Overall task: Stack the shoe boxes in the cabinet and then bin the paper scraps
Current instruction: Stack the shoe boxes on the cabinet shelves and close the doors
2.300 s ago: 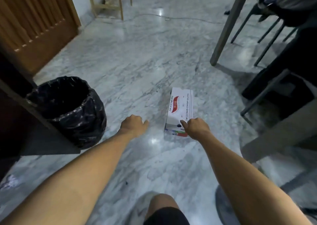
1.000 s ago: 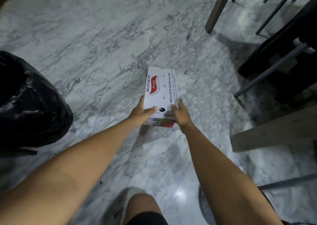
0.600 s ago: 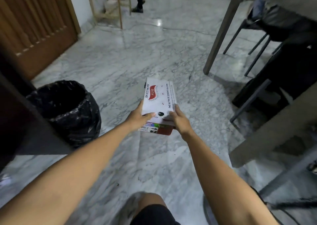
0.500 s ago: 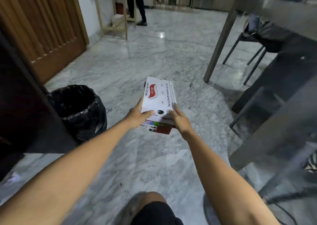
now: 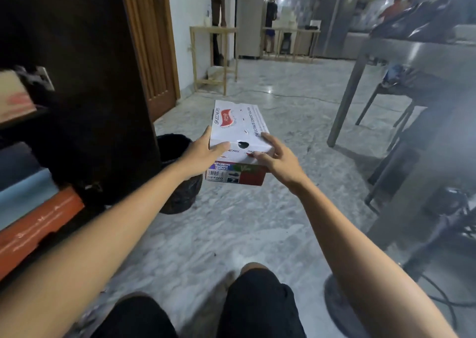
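A white shoe box (image 5: 238, 128) with a red logo on its lid is held in the air above the marble floor. My left hand (image 5: 203, 152) grips its near left corner and my right hand (image 5: 277, 159) grips its near right corner. At the left edge stands the dark cabinet (image 5: 85, 79), its door open. Inside it lie an orange shoe box (image 5: 38, 224), a pale blue box (image 5: 23, 190) above it and a tan box (image 5: 13, 98) on a higher shelf. A bin lined with a black bag (image 5: 180, 190) sits on the floor below the held box.
A grey table (image 5: 345, 95) and dark chairs (image 5: 386, 100) fill the right side. A fan base and cable (image 5: 342, 301) lie at the lower right. Wooden frames (image 5: 211, 59) and two people stand far back. My knees (image 5: 252, 299) are at the bottom.
Both hands took hold of the box on the floor and lifted it. My view rose and turned left, so the cabinet's shelves with boxes came into sight.
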